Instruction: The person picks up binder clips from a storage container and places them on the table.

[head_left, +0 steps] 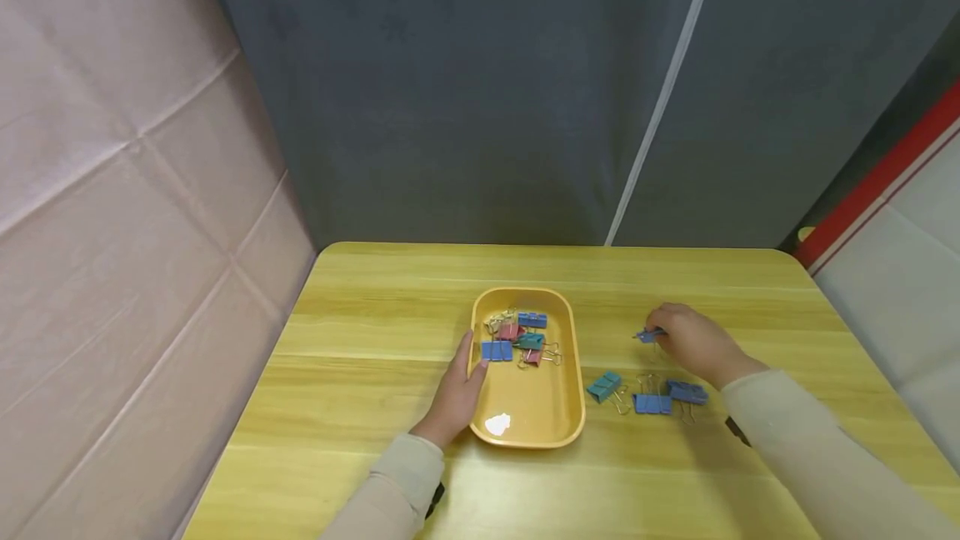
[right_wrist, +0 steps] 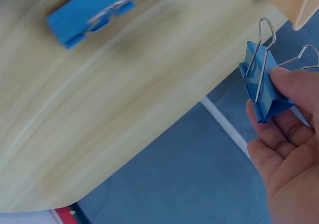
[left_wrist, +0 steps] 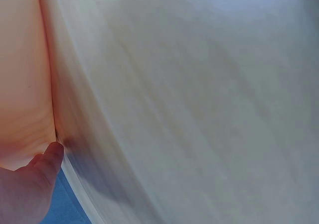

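My left hand (head_left: 457,390) grips the left rim of a yellow plastic tray (head_left: 551,427), thumb at the inner edge and fingers along the outside. In the left wrist view, part of this hand (left_wrist: 30,191) shows against the tray's wall (left_wrist: 25,74). Several blue, green and red binder clips lie in the tray's far half, among them a blue binder clip (head_left: 497,351). To the right of the tray, my right hand (head_left: 693,342) pinches another blue binder clip (right_wrist: 264,82) between thumb and fingers, raised above the table, with its wire handles sticking out.
Between tray and right sleeve, a green binder clip (head_left: 604,387), a blue binder clip (head_left: 652,404) and a darker blue binder clip (head_left: 687,392) lie on the wooden table (head_left: 360,407). A dark grey curtain (head_left: 465,107) hangs behind the table's far edge.
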The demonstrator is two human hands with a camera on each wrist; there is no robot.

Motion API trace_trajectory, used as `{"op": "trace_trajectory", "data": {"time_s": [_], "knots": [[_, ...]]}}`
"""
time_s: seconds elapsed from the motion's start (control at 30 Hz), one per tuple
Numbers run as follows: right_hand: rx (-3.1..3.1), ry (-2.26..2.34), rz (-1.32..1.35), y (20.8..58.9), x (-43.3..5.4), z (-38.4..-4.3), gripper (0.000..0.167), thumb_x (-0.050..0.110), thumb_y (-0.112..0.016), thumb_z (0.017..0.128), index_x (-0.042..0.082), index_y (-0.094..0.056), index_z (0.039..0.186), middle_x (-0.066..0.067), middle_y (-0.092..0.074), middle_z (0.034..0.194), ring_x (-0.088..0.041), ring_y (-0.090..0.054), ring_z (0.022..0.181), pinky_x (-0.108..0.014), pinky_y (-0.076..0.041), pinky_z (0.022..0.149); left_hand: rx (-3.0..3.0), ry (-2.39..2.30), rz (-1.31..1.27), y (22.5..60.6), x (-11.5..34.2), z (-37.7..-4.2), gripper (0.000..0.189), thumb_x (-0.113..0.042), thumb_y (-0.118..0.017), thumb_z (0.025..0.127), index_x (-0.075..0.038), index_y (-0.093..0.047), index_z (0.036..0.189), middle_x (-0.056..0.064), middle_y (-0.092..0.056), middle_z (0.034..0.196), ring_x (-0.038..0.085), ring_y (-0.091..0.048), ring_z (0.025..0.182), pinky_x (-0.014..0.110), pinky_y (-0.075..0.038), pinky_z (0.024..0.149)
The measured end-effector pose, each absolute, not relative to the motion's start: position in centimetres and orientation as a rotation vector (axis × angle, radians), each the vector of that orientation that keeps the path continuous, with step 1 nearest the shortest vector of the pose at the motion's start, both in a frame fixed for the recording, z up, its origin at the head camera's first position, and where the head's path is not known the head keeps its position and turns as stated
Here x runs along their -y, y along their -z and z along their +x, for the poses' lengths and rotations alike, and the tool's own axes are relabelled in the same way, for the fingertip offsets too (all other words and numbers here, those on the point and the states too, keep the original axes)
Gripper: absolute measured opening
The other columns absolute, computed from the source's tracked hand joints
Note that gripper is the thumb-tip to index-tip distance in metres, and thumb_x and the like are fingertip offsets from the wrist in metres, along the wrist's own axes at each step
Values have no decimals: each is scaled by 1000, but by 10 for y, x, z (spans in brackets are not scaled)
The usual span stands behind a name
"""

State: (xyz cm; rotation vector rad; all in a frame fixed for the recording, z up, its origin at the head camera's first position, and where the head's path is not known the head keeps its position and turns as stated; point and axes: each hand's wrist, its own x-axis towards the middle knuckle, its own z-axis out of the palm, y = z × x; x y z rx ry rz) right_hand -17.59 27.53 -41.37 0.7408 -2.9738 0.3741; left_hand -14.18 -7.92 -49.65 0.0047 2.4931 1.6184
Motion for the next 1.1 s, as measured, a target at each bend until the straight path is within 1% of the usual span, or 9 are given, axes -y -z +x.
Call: {"op": "trace_trajectory", "data": {"time_s": [0.13,0.4,0.57,0.7,0.93,1.1], "knots": [[2994,-374,711,417,-284,-174,13,-7,-69,81,2,-67,90,-5,-64,86,-25,-62,81,-37,-56,69,-2505,-1620,20,496,79,-142,60,-27,-40,104,-15,-12,156,12,-18,160,39,-20,143,55,-15,116],[3047,-388,655,424,-299,-170,12,-7,-68,81,2,-67,89,-6,-65,86,-26,-63,80,-40,-56,69,-2507,-1607,15,497,80,-142,61,-27,-40,104,-16,-11,157,12,-17,160,39,-20,144,55,-15,117],[3070,-414,625,429,-310,-166,14,-8,-67,80,-1,-67,92,-10,-65,89,-31,-63,84,-43,-55,71,-2506,-1614,24,498,80,-142,61,-26,-40,104,-16,-11,157,12,-18,160,39,-20,143,55,-15,116],[3072,-419,615,433,-319,-163,14,-10,-67,79,-2,-67,91,-11,-65,88,-33,-63,84,-45,-55,72,-2507,-1617,27,498,79,-143,60,-25,-40,104,-15,-12,156,13,-18,159,40,-21,143,56,-16,116],[3099,-410,588,438,-331,-159,13,-9,-67,79,1,-67,86,-7,-66,83,-29,-63,79,-44,-55,69,-2507,-1617,21,498,79,-143,60,-26,-40,104,-15,-12,156,13,-18,159,39,-21,143,55,-16,116],[3120,-382,589,442,-339,-157,12,-9,-68,78,1,-67,85,-7,-66,82,-29,-63,78,-44,-55,68,-2504,-1620,23,497,79,-143,60,-26,-40,105,-15,-12,156,13,-18,160,39,-20,143,55,-16,117]]}}
